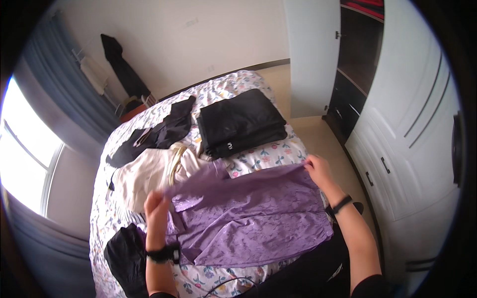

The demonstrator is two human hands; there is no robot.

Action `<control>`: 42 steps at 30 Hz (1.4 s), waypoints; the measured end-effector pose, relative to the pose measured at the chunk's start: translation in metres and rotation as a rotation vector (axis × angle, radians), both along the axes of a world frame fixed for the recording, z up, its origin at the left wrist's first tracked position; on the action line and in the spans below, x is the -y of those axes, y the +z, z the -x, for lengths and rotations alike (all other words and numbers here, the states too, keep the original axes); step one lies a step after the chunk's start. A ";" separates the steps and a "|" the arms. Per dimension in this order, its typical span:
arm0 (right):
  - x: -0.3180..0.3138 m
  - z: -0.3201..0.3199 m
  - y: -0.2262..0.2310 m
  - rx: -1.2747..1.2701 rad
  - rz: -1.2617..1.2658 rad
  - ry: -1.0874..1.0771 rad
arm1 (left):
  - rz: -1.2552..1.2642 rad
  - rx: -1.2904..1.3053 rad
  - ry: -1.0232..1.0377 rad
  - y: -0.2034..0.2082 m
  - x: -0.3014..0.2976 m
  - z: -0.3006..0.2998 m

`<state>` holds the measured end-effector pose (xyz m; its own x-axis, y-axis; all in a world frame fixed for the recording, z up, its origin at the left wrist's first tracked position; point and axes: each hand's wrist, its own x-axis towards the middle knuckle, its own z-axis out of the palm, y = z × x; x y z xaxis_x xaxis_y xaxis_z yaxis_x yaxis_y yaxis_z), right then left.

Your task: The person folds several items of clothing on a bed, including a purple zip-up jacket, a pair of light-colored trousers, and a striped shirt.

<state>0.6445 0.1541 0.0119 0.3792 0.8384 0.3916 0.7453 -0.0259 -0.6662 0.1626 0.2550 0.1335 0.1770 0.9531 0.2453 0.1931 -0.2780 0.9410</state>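
Note:
A purple patterned garment (258,218) is spread across the near part of the bed, with a few creases in it. My left hand (156,203) pinches its upper left part, a little raised and slightly blurred. At the far right corner, the fingers of my right hand (317,171) grip the garment's edge, so the upper edge runs stretched between both hands. Just beyond my left hand a crumpled cream garment (144,174) touches the purple cloth. Black clothing (126,256) lies bunched to the left of my left wrist.
A stack of folded black clothes (241,121) rests farther up the bed (268,159), which has a floral sheet. Loose dark clothing (169,124) lies left of it. A white wardrobe (402,149) with one door open stands at right; blue curtains (64,64) hang at left.

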 end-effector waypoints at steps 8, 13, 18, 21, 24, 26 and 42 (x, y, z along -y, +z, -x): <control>0.086 0.035 -0.015 0.014 0.245 0.218 | 0.575 -0.404 -0.213 -0.021 0.116 0.126; 0.093 0.050 -0.006 0.095 0.316 0.210 | 0.471 -0.450 0.146 -0.097 0.075 0.105; 0.107 0.051 0.003 0.183 0.245 0.190 | 0.235 -0.787 0.256 -0.140 0.051 0.079; 0.119 0.046 0.006 0.128 0.273 0.151 | 0.072 -0.823 0.295 -0.158 0.033 0.072; 0.122 0.050 0.018 0.132 0.263 0.176 | 0.199 -0.292 0.377 -0.186 0.000 0.112; 0.139 0.049 0.031 -0.039 0.154 0.089 | 0.274 0.073 0.321 -0.166 -0.005 0.100; 0.165 0.063 -0.040 0.256 0.583 0.363 | -0.139 -1.057 0.221 -0.160 0.012 -0.014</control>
